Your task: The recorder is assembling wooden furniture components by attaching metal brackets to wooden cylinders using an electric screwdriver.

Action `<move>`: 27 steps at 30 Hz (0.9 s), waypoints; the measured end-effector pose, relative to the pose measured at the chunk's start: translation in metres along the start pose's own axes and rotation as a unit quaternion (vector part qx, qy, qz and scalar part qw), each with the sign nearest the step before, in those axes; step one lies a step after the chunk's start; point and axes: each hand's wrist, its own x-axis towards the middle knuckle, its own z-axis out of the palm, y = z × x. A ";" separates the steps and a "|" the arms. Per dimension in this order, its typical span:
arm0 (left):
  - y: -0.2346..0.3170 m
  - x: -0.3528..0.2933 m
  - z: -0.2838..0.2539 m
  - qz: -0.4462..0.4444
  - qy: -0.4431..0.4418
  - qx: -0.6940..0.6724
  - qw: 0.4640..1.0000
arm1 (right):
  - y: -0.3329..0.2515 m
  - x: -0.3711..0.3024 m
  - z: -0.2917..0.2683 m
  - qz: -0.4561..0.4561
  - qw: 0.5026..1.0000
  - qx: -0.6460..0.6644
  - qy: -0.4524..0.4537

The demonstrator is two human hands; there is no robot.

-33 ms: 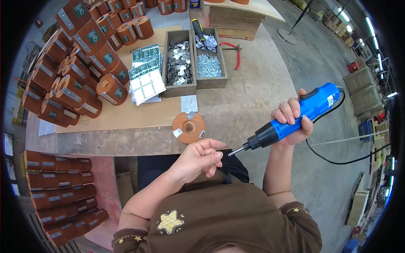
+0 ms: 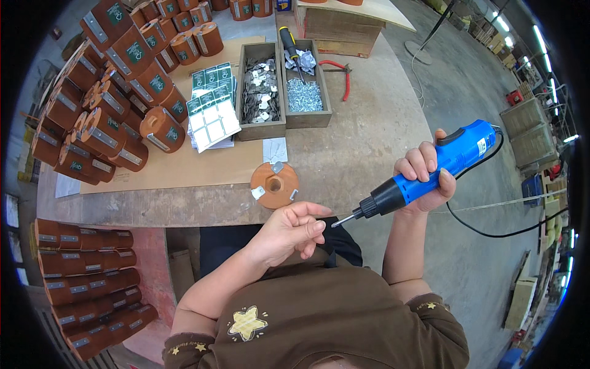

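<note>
While a blue-and-black electric screwdriver point(image 2: 464, 147) is gripped by the bare R. hand point(image 2: 427, 171), fingers wrapped round it, the slim metal bit point(image 2: 344, 220) is aimed twd. the bare L. hand point(image 2: 287, 235), whose fingers are half-curled; whether anything is pinched there can't be told. Just beyond, an orange-brown round block w/ central hole point(image 2: 283, 197) is supported on the worn grey-brown bench point(image 2: 350, 163), nr. its edge.
</note>
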 end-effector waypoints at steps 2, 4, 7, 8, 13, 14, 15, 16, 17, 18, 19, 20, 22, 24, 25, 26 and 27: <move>0.001 0.001 0.004 -0.014 -0.006 -0.003 1.000 | 0.001 -0.001 0.002 0.002 1.000 -0.005 -0.014; -0.003 0.003 0.002 -0.058 -0.048 -0.028 0.997 | 0.004 -0.001 0.003 0.006 0.999 -0.013 -0.041; -0.010 0.004 -0.001 -0.096 -0.082 -0.052 0.991 | 0.007 -0.002 0.010 0.013 0.998 0.009 -0.053; -0.012 0.003 -0.001 -0.094 -0.080 -0.051 0.991 | 0.007 -0.002 0.012 0.014 0.998 0.011 -0.054; -0.024 0.004 -0.002 -0.096 -0.142 -0.137 0.976 | 0.004 -0.002 0.019 0.012 0.996 0.042 -0.079; -0.028 0.004 -0.003 -0.084 -0.169 -0.161 0.969 | 0.004 -0.002 0.020 0.010 0.995 0.057 -0.081; -0.032 0.005 -0.006 -0.070 -0.196 -0.188 0.960 | 0.004 -0.001 0.020 0.010 0.995 0.062 -0.079; -0.033 0.004 -0.005 -0.069 -0.196 -0.187 0.960 | 0.005 -0.002 0.020 0.009 0.995 0.062 -0.081; -0.034 0.004 -0.005 -0.035 -0.189 -0.177 0.965 | 0.005 -0.002 0.020 0.001 0.996 0.067 -0.066; -0.034 0.004 -0.004 -0.001 -0.181 -0.166 0.969 | 0.005 -0.003 0.019 -0.008 0.996 0.071 -0.050; -0.031 0.002 -0.002 0.043 -0.150 -0.141 0.978 | 0.004 -0.005 0.019 -0.010 0.996 0.070 -0.051; -0.025 0.000 0.001 0.042 -0.152 -0.140 0.977 | 0.003 -0.007 0.018 -0.015 0.999 0.038 -0.001; -0.015 -0.004 0.003 0.290 0.016 0.223 0.931 | 0.002 -0.010 0.015 -0.025 0.998 0.003 0.051; -0.011 -0.002 0.000 0.389 0.108 0.311 0.861 | 0.005 -0.011 0.011 -0.020 0.991 -0.014 0.134; -0.009 -0.003 0.001 0.385 0.129 0.289 0.867 | 0.008 -0.010 0.010 -0.023 0.988 -0.009 0.150; -0.006 -0.004 0.004 0.382 0.149 0.267 0.872 | 0.010 -0.010 0.011 -0.028 0.988 -0.010 0.151; -0.004 -0.003 0.007 0.381 0.144 0.269 0.873 | 0.011 -0.010 0.012 -0.033 0.984 -0.034 0.174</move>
